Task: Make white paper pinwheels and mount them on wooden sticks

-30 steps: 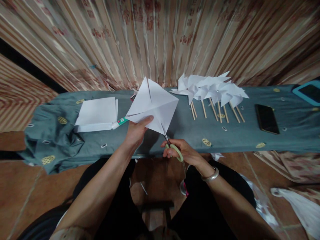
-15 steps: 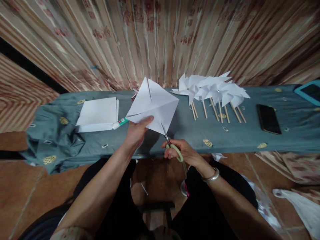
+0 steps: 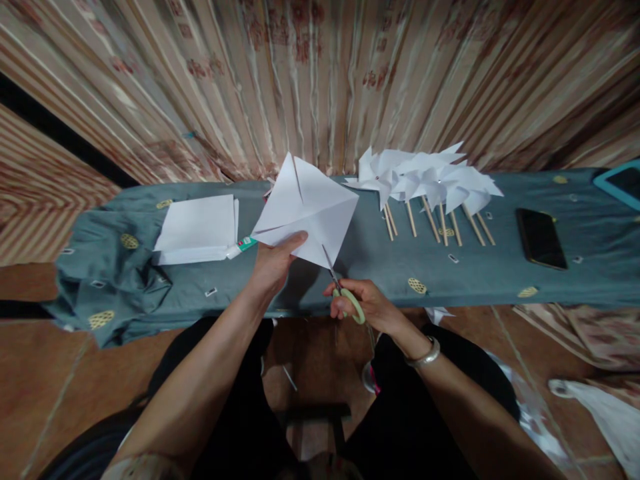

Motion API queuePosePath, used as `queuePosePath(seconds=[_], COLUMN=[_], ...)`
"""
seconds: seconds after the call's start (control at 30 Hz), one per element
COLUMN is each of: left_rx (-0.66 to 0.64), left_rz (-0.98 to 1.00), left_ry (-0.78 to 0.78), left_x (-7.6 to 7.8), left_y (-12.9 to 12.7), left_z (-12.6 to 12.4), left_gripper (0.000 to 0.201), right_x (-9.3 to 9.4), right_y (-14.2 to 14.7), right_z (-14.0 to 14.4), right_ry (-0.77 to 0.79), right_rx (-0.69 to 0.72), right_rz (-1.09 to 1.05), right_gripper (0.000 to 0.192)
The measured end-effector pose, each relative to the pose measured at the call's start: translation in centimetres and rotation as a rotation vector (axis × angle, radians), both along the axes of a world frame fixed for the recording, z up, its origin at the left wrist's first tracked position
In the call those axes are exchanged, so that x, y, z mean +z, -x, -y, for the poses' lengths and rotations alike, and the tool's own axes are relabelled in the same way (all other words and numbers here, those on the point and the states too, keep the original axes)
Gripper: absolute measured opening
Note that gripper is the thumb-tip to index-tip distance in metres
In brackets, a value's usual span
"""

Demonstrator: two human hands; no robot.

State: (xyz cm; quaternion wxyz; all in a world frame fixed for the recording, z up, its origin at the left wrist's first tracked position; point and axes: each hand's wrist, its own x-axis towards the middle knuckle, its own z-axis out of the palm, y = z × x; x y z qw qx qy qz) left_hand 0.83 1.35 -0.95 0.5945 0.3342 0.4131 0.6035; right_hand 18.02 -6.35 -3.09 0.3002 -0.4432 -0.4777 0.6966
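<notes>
A person seated at a low bench (image 3: 350, 267) draped in grey-green cloth is cutting a white paper square. The left hand (image 3: 273, 263) pinches the paper square (image 3: 305, 210) by its lower edge, thumb on top, holding it tilted up above the bench. The right hand (image 3: 370, 303) is closed around the green handles of a pair of scissors (image 3: 343, 287), whose blades point up into the paper's lower corner. A slit already shows at the top corner, so the step in hand looks like cutting in from the corners toward the middle. The next move would call for closing the blades along the diagonal crease and stopping short of the centre.

On the bench lie a stack of white sheets (image 3: 197, 227) to the left, a glue stick (image 3: 243, 245) just beside it, a row of finished paper pinwheels (image 3: 430, 183) on wooden sticks to the right, and a dark phone (image 3: 541, 238) further right.

Compared with half a second earlier, hands, paper and scissors sit almost unchanged; only the view has shifted slightly.
</notes>
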Motion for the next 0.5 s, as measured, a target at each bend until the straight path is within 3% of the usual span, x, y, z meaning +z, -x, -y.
queuePosePath(seconds=[0.5], left_rx=[0.010], left_rz=[-0.015], left_ry=[0.006], left_x=[0.01], left_y=[0.14], left_z=[-0.11], left_gripper=[0.069], right_x=[-0.07], right_y=[0.14], right_z=[-0.03], right_ry=[0.027], right_rx=[-0.015], right_rz=[-0.004], right_gripper=[0.045])
